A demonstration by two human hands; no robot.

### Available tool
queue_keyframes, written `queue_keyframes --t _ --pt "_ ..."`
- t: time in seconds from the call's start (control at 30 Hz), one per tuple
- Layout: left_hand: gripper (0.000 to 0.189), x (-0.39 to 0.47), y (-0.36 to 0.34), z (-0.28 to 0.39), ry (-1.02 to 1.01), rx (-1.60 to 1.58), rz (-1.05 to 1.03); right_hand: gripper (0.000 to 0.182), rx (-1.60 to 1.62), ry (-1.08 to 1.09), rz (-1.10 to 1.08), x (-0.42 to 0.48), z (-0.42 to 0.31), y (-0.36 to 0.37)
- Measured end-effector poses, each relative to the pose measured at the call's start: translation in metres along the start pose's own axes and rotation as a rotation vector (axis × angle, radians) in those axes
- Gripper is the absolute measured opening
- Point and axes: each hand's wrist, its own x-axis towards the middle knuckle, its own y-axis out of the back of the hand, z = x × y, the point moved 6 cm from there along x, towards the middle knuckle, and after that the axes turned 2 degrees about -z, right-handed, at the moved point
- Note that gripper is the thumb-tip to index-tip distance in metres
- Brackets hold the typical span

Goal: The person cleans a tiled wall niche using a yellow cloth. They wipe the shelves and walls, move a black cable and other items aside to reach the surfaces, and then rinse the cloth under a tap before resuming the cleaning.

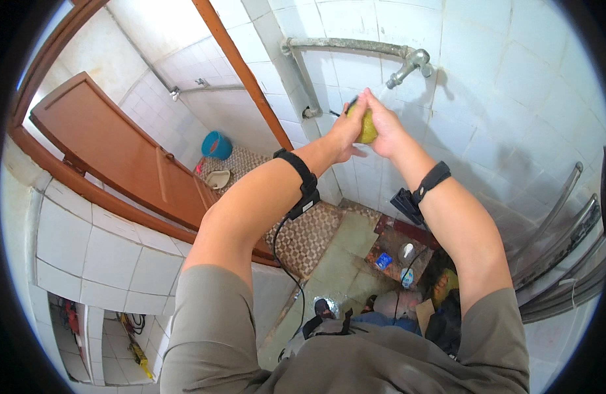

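Note:
My left hand (346,132) and my right hand (387,129) are raised together in front of the tiled wall. Between the palms they hold a rounded yellow-green object (367,130), partly hidden by the fingers; its exact kind cannot be told. A dark piece shows beside the left fingers. Just above and to the right hangs a metal tap (409,68), joined to a wall pipe (347,46). Thin water seems to run from its spout towards the fingertips. A black strap (299,170) is around my left forearm, another (432,181) around my right.
Below, a low slab (392,246) bears a blue packet (384,261) and bottles. Metal pipes (559,224) lean at the right. Behind a brown door (121,143) stand a blue bucket (217,145) and a squat toilet (218,180). Black cables hang from the forearm devices. The floor looks wet.

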Motion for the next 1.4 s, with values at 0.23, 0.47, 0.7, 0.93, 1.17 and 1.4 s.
queue_keyframes --t 0.23,0.47,0.7,0.93,1.17,1.4 --pt "0.056 0.028 0.028 0.007 -0.341 0.311 0.398 0.066 -0.278 0.264 0.058 0.044 0.017 0.016" --pt "0.042 0.011 0.016 0.052 -0.625 1.024 0.404 0.043 -0.09 0.123 0.182 0.042 0.01 0.01" --pt "0.042 0.011 -0.002 0.051 -0.63 1.253 0.237 0.032 -0.029 0.004 0.169 0.052 0.012 0.038" --pt "0.051 0.012 -0.004 0.031 -0.333 0.844 -0.002 0.046 -0.253 -0.065 0.205 0.011 0.008 0.045" --pt "0.056 0.0 -0.017 0.027 -0.371 0.557 -0.191 0.045 0.135 -0.188 0.149 0.007 0.024 0.053" --pt "0.078 -0.021 -0.017 0.009 -0.107 0.301 -0.221 0.026 0.164 -0.012 0.088 0.037 0.021 0.075"
